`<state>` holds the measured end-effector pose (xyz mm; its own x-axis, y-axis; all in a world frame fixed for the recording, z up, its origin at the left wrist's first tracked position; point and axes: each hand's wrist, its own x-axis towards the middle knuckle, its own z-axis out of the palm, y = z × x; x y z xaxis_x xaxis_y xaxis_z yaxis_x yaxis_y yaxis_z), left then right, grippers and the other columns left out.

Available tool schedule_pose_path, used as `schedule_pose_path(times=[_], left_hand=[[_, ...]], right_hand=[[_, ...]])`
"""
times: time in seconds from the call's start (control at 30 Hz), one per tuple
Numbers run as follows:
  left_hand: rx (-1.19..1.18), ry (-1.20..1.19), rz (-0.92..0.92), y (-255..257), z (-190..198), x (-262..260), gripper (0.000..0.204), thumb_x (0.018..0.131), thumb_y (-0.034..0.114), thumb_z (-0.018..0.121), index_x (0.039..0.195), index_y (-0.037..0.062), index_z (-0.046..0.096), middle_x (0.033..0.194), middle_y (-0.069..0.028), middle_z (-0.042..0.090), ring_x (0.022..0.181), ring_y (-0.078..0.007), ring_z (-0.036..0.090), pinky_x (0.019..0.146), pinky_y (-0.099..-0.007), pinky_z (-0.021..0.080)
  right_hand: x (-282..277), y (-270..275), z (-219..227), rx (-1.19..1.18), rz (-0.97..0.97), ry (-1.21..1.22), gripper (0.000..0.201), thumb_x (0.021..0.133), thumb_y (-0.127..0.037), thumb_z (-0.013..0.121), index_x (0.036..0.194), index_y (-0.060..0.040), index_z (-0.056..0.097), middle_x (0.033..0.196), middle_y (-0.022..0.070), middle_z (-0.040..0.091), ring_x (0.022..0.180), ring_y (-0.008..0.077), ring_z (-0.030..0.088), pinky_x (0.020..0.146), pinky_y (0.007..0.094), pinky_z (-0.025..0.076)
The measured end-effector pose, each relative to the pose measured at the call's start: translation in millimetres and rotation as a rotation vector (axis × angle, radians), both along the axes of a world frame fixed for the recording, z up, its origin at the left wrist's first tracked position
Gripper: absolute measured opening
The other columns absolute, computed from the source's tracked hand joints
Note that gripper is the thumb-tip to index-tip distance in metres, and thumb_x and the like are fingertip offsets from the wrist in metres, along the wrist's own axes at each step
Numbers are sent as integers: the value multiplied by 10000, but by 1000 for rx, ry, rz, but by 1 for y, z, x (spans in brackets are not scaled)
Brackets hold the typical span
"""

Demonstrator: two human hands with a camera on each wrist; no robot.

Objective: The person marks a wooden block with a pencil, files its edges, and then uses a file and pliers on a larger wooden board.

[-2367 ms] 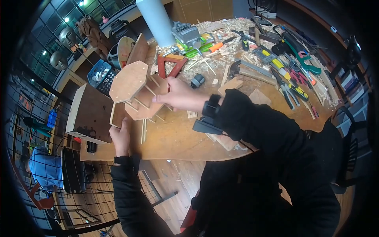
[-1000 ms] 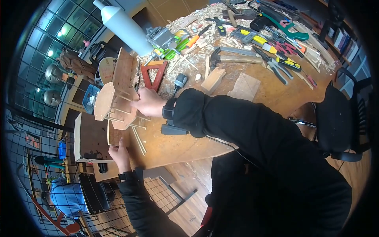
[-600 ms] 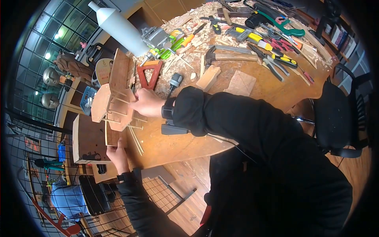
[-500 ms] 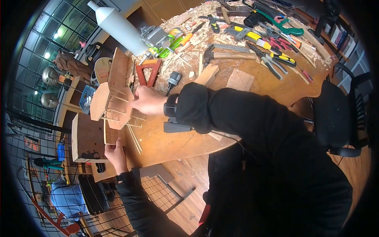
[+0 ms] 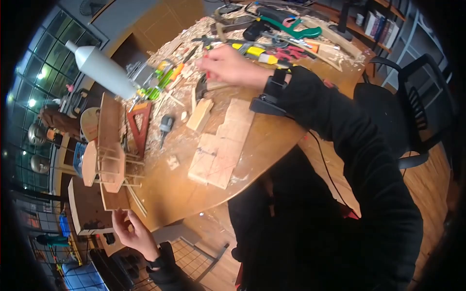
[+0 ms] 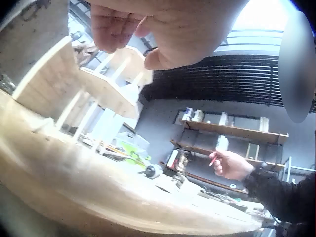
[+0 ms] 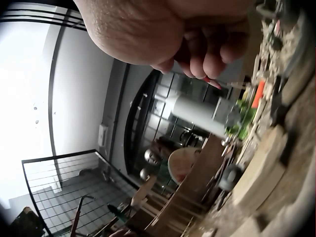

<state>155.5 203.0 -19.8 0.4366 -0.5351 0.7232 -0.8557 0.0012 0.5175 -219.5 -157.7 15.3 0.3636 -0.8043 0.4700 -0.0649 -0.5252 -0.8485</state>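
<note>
In the head view my right hand [image 5: 230, 65] is raised over the tools and pinches a slim red pen-like stick [image 7: 212, 83], whose tip shows in the right wrist view. My left hand [image 5: 132, 233] is at the near end of a brown wooden board [image 5: 115, 200], with loosely bent fingers and nothing gripped in them. On the board stands a frame of two octagonal plywood panels [image 5: 89, 165] joined by thin dowels; the left wrist view shows it from the side, with its second panel [image 6: 106, 88].
A stepped plywood piece [image 5: 221, 145] with pencil lines lies mid-table, beside a wood block [image 5: 199, 115]. Behind are a red triangular square [image 5: 139, 128], a grey vise [image 5: 141, 75] and shavings. A large wooden box [image 5: 87, 208] stands at the left; a chair [image 5: 388, 97] is at the right.
My right hand has left the octagonal frame, moved right and up, and now holds the red stick. My left hand's fingers have loosened from the board. The head view has turned rightward.
</note>
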Motion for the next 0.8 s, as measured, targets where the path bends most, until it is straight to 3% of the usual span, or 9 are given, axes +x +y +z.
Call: schedule_pose_path(times=[0.1,0.17,0.27,0.37,0.57,0.73,0.8], left_hand=[[121,-9,-170,-27,16,-57,345,972,39,734,1299,-41,659,1171,-118,730,968,-172,675,774,-291,531],[225,-29,-308,-49,32,-93,330,924,51,782,1225,-46,686,1160,-135,736,989,-212,689,776,-313,536],[369,-99,-450,-88,35,-123,441,894,143,816,1261,-56,673,1174,-200,735,1032,-312,704,843,-396,556],[418,-197,-522,-134,34,-144,540,890,187,833,1339,-55,657,1247,-222,723,1093,-295,703,880,-377,552],[475,-220,-533,-204,7,-145,619,857,210,853,1355,-82,629,1209,-246,722,1028,-329,710,873,-412,562],[584,-201,-535,-217,10,-152,597,843,207,862,1310,-98,649,1072,-243,723,943,-332,701,838,-409,559],[683,-130,-519,-219,14,-151,502,830,223,845,1212,-57,679,1055,-264,705,1024,-440,672,896,-498,537]], right_hand=[[-50,-4,-5,84,-90,62,428,1024,-377,674,806,-10,698,673,47,675,587,108,620,523,295,487],[-64,4,-5,334,-47,66,346,1033,-351,698,855,-55,706,683,1,656,550,71,588,497,227,458],[-65,6,-11,426,21,43,343,1018,-340,674,843,-45,687,714,33,685,567,93,618,504,244,480],[-56,-1,-7,487,70,17,333,1028,-329,666,853,-46,674,718,35,682,553,91,623,501,235,487],[-38,-4,-22,455,72,-66,373,1058,-349,645,846,-43,666,709,33,676,559,90,631,504,236,498],[-39,-3,-37,423,110,-50,339,1086,-314,626,884,-44,664,717,32,682,558,79,610,525,230,497],[-40,-1,-37,422,104,-24,372,1086,-332,617,864,-36,655,717,36,680,558,83,616,523,235,496]])
